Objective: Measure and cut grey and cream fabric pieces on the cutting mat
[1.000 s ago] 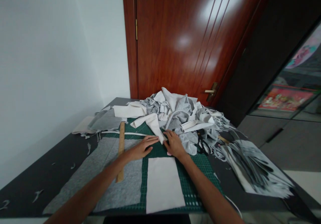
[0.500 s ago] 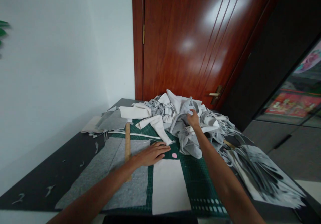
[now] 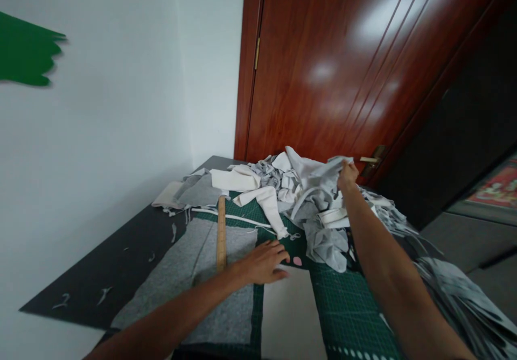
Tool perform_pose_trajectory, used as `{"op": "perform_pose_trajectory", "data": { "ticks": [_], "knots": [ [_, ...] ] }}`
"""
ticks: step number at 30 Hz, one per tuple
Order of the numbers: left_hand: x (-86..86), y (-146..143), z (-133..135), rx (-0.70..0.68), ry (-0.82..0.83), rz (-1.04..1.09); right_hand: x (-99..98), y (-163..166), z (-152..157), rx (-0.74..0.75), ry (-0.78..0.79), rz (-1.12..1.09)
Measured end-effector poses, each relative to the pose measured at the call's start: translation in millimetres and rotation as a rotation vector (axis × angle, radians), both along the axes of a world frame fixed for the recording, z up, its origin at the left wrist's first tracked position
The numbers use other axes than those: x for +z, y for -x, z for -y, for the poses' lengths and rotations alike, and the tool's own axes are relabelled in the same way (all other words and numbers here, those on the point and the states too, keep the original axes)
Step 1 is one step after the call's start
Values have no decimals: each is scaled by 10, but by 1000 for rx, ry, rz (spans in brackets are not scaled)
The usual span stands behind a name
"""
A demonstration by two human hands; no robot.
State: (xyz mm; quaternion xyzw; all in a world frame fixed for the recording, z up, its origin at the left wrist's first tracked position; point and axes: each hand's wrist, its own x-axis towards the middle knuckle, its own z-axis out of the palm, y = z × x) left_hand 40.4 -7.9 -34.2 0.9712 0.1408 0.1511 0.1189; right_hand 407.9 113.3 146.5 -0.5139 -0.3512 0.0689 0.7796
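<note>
My right hand (image 3: 348, 176) is closed on a light grey piece of fabric (image 3: 326, 176), lifting its edge at the back of a heap of grey and white scraps (image 3: 278, 171). My left hand (image 3: 267, 262) is open, fingers apart and slightly curled, over the green cutting mat (image 3: 343, 301). It is at the top left corner of a white fabric panel (image 3: 291, 311), near a small pink piece (image 3: 298, 261). To its left a large grey fabric piece (image 3: 226, 306) lies flat, with a wooden ruler (image 3: 221, 231) across it.
Strips of grey and white fabric (image 3: 460, 295) hang together at the right. Folded pieces (image 3: 197, 190) lie at the back left, and thread bits (image 3: 104, 295) on the dark table (image 3: 133, 258). A wooden door (image 3: 307, 80) and a white wall (image 3: 121, 107) stand behind.
My right hand has moved right and a little up, drawing the grey fabric along. My left hand has lifted slightly, its fingers more curled. The view has turned left.
</note>
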Motion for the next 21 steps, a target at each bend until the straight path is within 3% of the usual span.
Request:
{"op": "perform_pose_trajectory", "data": {
  "ticks": [3,6,9,11,13,16,21],
  "knots": [
    [-38,-58,1,18,44,35,390,-294,44,13,-83,-3],
    [-18,-31,-164,127,96,143,781,-565,216,36,-190,48],
    [68,101,-536,355,160,324,1015,-689,459,12,-308,131],
    [130,233,-830,543,193,457,1041,-653,618,-15,-343,227],
    [170,378,-1073,681,229,532,969,-514,756,-14,-321,338],
    [200,573,-1242,812,227,599,703,-115,947,73,-213,502],
    [348,690,-1060,863,59,705,-106,849,1416,538,247,1118]
  ]
}}
